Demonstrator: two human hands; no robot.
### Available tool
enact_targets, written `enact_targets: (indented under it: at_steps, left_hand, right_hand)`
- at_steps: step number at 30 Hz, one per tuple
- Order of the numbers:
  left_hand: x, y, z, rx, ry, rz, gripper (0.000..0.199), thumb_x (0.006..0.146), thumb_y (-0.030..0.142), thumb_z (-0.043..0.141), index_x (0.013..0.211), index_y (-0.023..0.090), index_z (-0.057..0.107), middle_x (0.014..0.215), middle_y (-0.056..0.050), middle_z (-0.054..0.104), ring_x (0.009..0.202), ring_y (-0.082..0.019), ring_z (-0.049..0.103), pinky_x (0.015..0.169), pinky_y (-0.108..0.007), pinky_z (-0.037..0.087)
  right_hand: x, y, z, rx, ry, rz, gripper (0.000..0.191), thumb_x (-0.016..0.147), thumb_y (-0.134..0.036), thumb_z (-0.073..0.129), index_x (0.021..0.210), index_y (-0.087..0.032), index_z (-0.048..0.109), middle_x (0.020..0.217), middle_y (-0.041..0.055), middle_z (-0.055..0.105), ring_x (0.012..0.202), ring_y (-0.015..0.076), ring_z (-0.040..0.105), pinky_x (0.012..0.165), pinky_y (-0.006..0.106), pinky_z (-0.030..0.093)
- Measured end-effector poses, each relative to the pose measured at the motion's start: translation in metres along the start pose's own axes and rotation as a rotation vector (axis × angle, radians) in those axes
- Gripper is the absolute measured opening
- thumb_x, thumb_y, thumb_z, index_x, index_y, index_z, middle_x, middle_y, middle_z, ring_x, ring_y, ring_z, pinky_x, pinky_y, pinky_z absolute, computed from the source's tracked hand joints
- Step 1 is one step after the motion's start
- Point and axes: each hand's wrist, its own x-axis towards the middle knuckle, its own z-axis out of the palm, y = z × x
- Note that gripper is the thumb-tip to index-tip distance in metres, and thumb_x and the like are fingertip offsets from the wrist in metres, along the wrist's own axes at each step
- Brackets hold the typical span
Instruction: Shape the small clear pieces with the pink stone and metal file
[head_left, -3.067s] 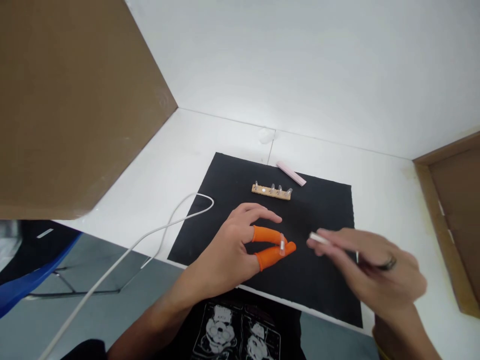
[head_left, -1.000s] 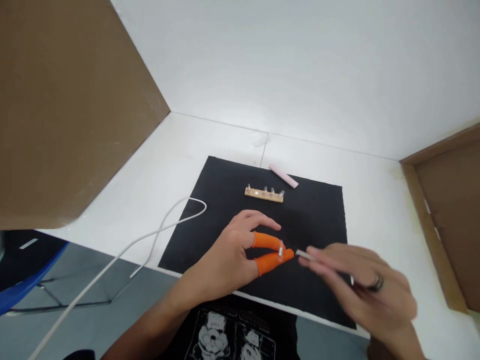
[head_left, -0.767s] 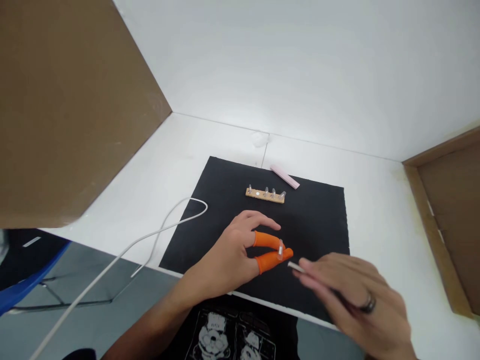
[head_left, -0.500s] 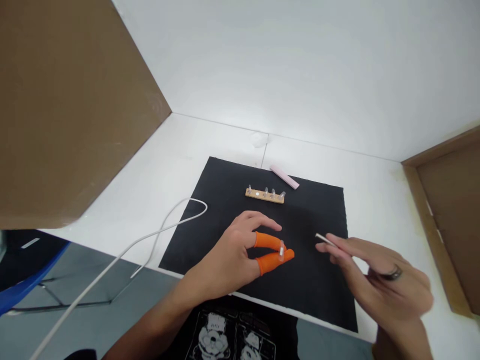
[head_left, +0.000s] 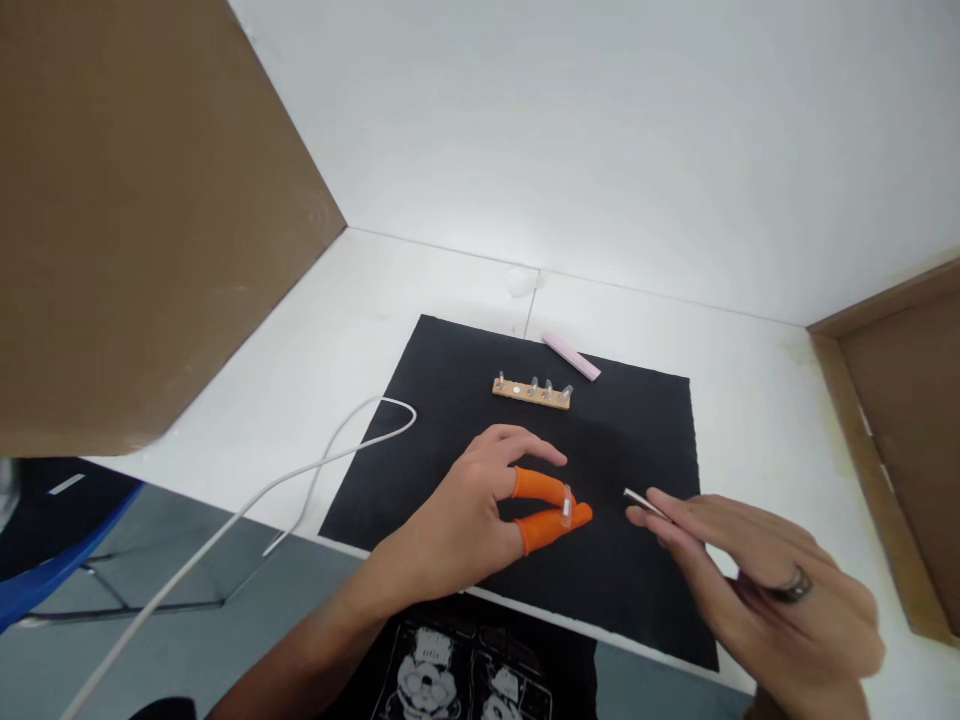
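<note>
Orange finger cots cover the thumb and index finger of my left hand (head_left: 480, 510). Pinched between their tips is a small clear false nail (head_left: 568, 507) with a pale patch on it. My right hand (head_left: 765, 580), a dark ring on one finger, grips a thin pale flat stick (head_left: 646, 504), its end pointing toward the false nail but apart from it. Most of the stick is hidden by the fingers. Beyond my left hand, a narrow tan strip (head_left: 525, 396) carries several clear false nails standing up and one bare white dot.
A pink flat bar (head_left: 571, 356) lies across the far edge of the black mat (head_left: 442, 370). White cable (head_left: 330, 458) loops over the mat's left edge. Brown panels (head_left: 150, 220) stand left and right, with a white wall (head_left: 570, 130) behind the white table (head_left: 300, 350).
My right hand has turned slightly and its stick has dropped a little lower and nearer the left hand. The left hand still pinches the false nail, almost unmoved.
</note>
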Motion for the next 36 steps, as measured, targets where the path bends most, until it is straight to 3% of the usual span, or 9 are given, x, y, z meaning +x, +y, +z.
enact_targets:
  at_steps: [6, 12, 18, 24, 31, 36]
  left_hand:
    - [0.001, -0.001, -0.002, 0.017, 0.018, -0.006, 0.005, 0.097, 0.026, 0.088, 0.094, 0.022, 0.087, 0.126, -0.008, 0.082, 0.126, -0.025, 0.07, 0.113, -0.044, 0.058]
    - [0.0, -0.001, -0.001, -0.006, 0.027, -0.001, 0.001, 0.097, 0.023, 0.087, 0.095, 0.022, 0.086, 0.126, -0.008, 0.082, 0.125, -0.025, 0.07, 0.111, -0.043, 0.059]
    - [0.0, -0.002, 0.0, -0.017, 0.021, -0.014, 0.005, 0.097, 0.026, 0.087, 0.094, 0.022, 0.087, 0.125, -0.008, 0.082, 0.124, -0.025, 0.07, 0.112, -0.044, 0.058]
    - [-0.001, 0.0, -0.002, -0.009, 0.012, -0.025, 0.003, 0.098, 0.024, 0.086, 0.096, 0.023, 0.085, 0.128, -0.008, 0.081, 0.128, -0.026, 0.068, 0.113, -0.044, 0.057]
    - [0.001, 0.0, -0.001, -0.026, 0.001, 0.003, 0.002, 0.098, 0.023, 0.086, 0.096, 0.022, 0.085, 0.126, -0.007, 0.081, 0.125, -0.025, 0.07, 0.113, -0.044, 0.056]
    - [0.001, 0.0, -0.001, -0.024, -0.017, 0.009, 0.002, 0.097, 0.02, 0.086, 0.097, 0.022, 0.085, 0.127, -0.008, 0.081, 0.127, -0.025, 0.069, 0.114, -0.044, 0.057]
  right_hand:
    - [0.003, -0.029, 0.005, 0.075, -0.151, -0.036, 0.013, 0.112, -0.015, 0.063, 0.107, -0.018, 0.074, 0.081, -0.0032, 0.084, 0.064, 0.0101, 0.078, 0.07, 0.026, 0.064]
    - [0.006, -0.012, 0.004, 0.027, -0.01, -0.028, 0.021, 0.097, 0.002, 0.074, 0.107, -0.016, 0.074, 0.085, 0.0029, 0.086, 0.063, 0.0137, 0.077, 0.061, 0.027, 0.062]
    - [0.005, -0.031, 0.011, 0.092, -0.144, -0.066, 0.009, 0.108, -0.009, 0.066, 0.11, -0.015, 0.072, 0.081, 0.0, 0.084, 0.061, 0.012, 0.076, 0.063, 0.027, 0.062]
    - [0.011, -0.011, 0.002, 0.052, -0.018, -0.015, 0.021, 0.098, 0.001, 0.071, 0.107, -0.018, 0.075, 0.083, 0.0006, 0.085, 0.06, 0.014, 0.077, 0.059, 0.027, 0.062]
    - [0.004, -0.022, 0.006, 0.132, -0.173, -0.006, 0.012, 0.108, -0.013, 0.066, 0.107, -0.02, 0.076, 0.082, -0.0039, 0.085, 0.065, 0.0114, 0.08, 0.071, 0.024, 0.067]
    - [0.001, -0.001, 0.002, 0.047, 0.011, 0.021, 0.024, 0.093, 0.003, 0.077, 0.107, -0.017, 0.078, 0.085, 0.0021, 0.086, 0.068, 0.0165, 0.082, 0.065, 0.027, 0.066]
